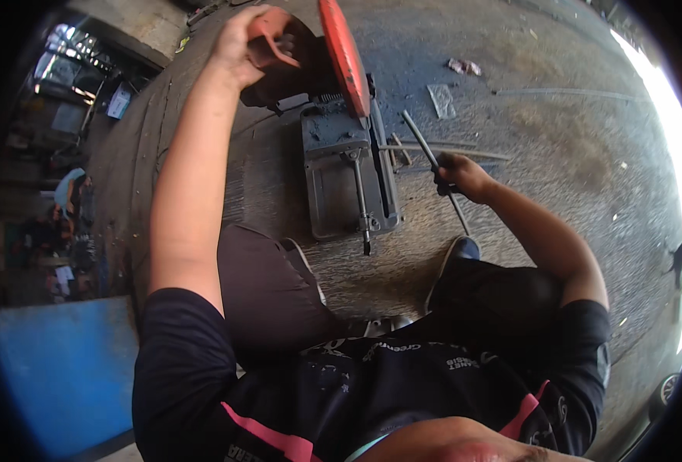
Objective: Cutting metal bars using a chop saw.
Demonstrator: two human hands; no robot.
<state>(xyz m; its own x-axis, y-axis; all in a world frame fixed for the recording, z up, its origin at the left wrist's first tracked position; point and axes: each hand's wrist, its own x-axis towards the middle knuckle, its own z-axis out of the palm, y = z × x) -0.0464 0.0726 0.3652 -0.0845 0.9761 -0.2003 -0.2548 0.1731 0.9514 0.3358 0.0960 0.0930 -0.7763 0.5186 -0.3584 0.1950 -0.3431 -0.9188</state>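
Observation:
A chop saw with a red blade guard [344,58] stands on the floor in front of me, its grey base [333,204] toward me. My left hand [238,48] is closed around the orange-red saw handle [273,37] at the upper left; some of its fingers are hidden behind the housing. To the right of the base, my right hand [462,177] grips a thin metal rod [420,137] around its middle. The rod slants, apart from the saw. A screw clamp [359,189] runs along the top of the base.
Several loose rods [472,153] lie right of the saw, beside short cut pieces [399,148]. Farther off are a clear plastic bag [442,102], a crumpled wrapper [464,67] and a long rod [564,92]. A blue panel [63,369] stands at left; another person [70,196] is beyond it.

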